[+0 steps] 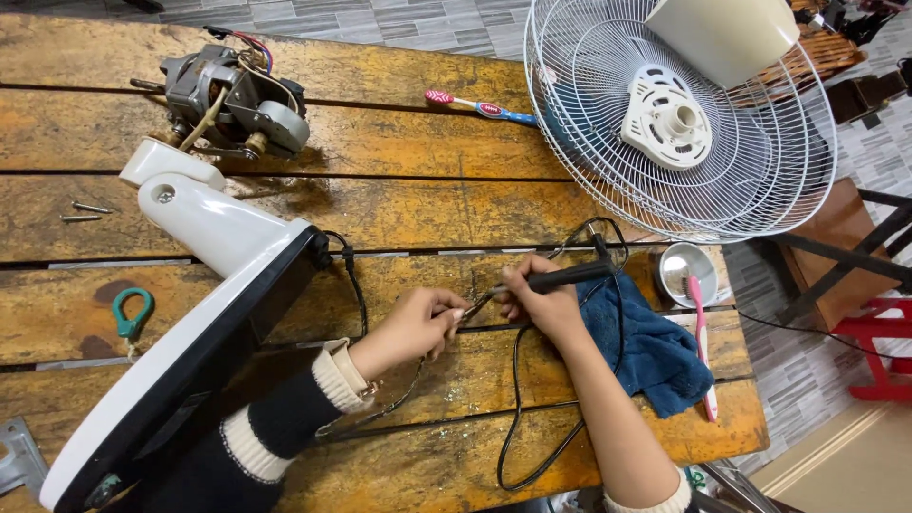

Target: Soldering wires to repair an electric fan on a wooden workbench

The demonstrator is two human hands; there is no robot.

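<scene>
My right hand [540, 302] grips a black soldering iron [570, 276] like a pen, its tip pointing left toward a thin wire end. My left hand [418, 326] pinches that thin wire [472, 311] just left of the tip. Both hands rest on a worn wooden table [399, 199]. A black cable [518, 418] loops from the iron toward the table's near edge. A blue cloth [646, 347] lies just right of my right hand.
A white fan base and neck [199, 285] lies at the left, an electric motor [228, 95] behind it. A wire fan guard [679, 119] sits back right. A small metal bowl [686, 266], pink toothbrush [701, 342], red-blue toothbrush [480, 107], screws [85, 211] and teal hook [131, 312] lie about.
</scene>
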